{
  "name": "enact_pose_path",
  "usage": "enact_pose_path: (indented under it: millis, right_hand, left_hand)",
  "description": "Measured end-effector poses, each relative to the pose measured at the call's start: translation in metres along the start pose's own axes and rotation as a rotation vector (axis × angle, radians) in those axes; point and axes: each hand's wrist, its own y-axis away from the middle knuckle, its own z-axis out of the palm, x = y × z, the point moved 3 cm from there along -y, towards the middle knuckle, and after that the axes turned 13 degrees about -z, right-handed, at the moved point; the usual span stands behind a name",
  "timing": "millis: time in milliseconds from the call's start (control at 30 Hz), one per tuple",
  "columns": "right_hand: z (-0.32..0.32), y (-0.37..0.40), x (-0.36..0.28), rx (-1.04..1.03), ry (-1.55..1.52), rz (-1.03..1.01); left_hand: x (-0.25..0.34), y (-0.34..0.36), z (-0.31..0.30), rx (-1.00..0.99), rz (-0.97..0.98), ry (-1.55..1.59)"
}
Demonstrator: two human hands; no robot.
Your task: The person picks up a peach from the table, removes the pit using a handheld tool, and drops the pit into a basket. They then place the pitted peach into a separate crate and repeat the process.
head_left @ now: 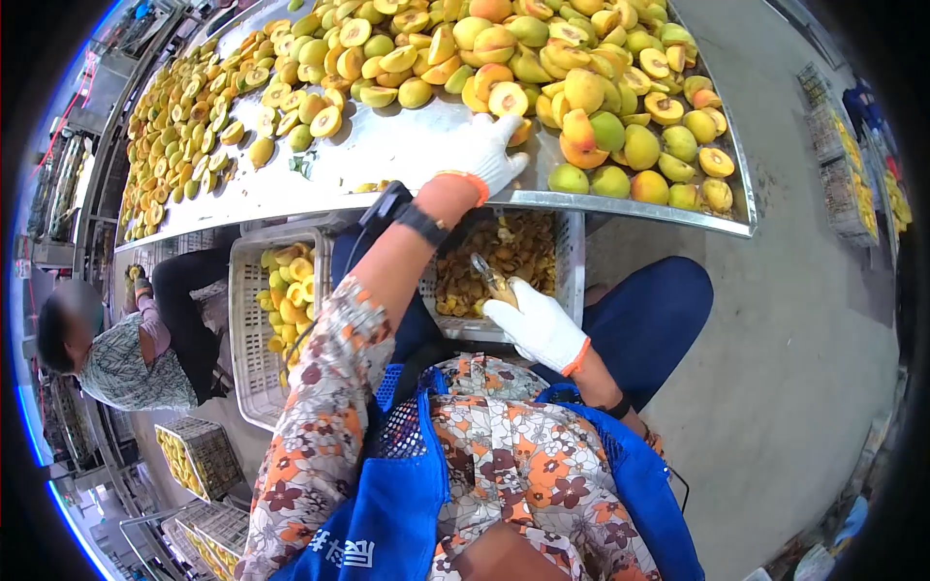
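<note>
My left hand [492, 157], in a white glove, reaches over the near edge of the metal table [387, 145]. Its thumb and fingers are curled round a yellow peach half [520, 134], partly hidden by the glove. My right hand [539, 327], also gloved, is closed on the wooden handle of a pitting knife [490, 279] with a short metal blade. That blade points up and left, above a crate [572, 271] of brownish pits and scraps between my knees. Cut peach halves [508, 100] and rounder peaches [641, 147] are heaped just beyond my left hand.
Left of my legs stands a pale plastic crate [254, 387] holding yellow peach halves. A co-worker [136, 358] sits farther left. More filled crates [199, 455] stand on the floor at lower left, and others [843, 194] at far right. The table has a raised metal rim.
</note>
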Motion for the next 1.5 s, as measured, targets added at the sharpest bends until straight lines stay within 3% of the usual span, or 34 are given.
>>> enact_pose_path:
  millis: [33,133,200,233,267,300,333,400,467,500,533,733,800,1233,1500]
  right_hand:
    - [0.004,0.002,0.016,0.041,0.119,-0.212]
    - [-0.001,0.013,0.028,0.198,0.281,-0.38]
    - [-0.012,0.012,0.03,0.216,-0.233,0.001]
    - [-0.023,0.012,0.017,0.258,-0.284,0.035]
    - [-0.034,0.012,0.002,0.296,-0.335,0.072]
    - [-0.038,0.009,0.0,0.391,-0.352,-0.041]
    - [-0.041,0.006,-0.005,0.384,-0.369,0.003]
    - [-0.041,-0.004,-0.022,0.37,-0.332,-0.046]
    - [-0.032,-0.012,-0.043,0.456,0.221,-0.447]
    - [-0.025,-0.013,-0.038,0.322,-0.087,-0.088]
    - [-0.023,-0.013,-0.048,0.256,-0.006,-0.116]
    - [-0.007,-0.013,-0.052,0.272,0.061,-0.138]
    - [-0.006,-0.014,-0.052,0.277,0.092,-0.143]
    - [0.004,-0.01,-0.054,0.214,0.206,-0.096]
    - [0.016,-0.004,-0.047,0.231,0.016,-0.115]
  left_hand:
    - [0.001,-0.014,0.009,-0.035,-0.043,-0.094]
    - [0.007,-0.014,-0.002,-0.122,-0.111,-0.151]
    - [0.009,0.009,-0.031,-0.077,0.0,0.229]
    - [0.007,0.023,-0.046,-0.087,-0.003,0.222]
    - [0.002,0.04,-0.058,-0.312,-0.128,0.565]
    - [-0.002,0.058,-0.063,-0.531,-0.26,0.909]
    - [-0.006,0.073,-0.067,-0.532,-0.271,0.906]
    - [-0.007,0.103,-0.071,-0.731,-0.339,1.288]
    - [0.0,0.115,-0.068,-0.744,-0.33,1.393]
    - [0.0,0.118,-0.067,-0.68,-0.392,1.559]
    - [-0.002,0.122,-0.065,-0.608,-0.456,1.721]
    - [-0.004,0.134,-0.055,-0.477,-0.628,1.817]
    - [0.001,0.133,-0.058,-0.456,-0.494,1.792]
    - [0.001,0.14,-0.056,-0.301,-0.409,1.621]
    - [0.007,0.14,-0.057,-0.172,-0.269,1.495]
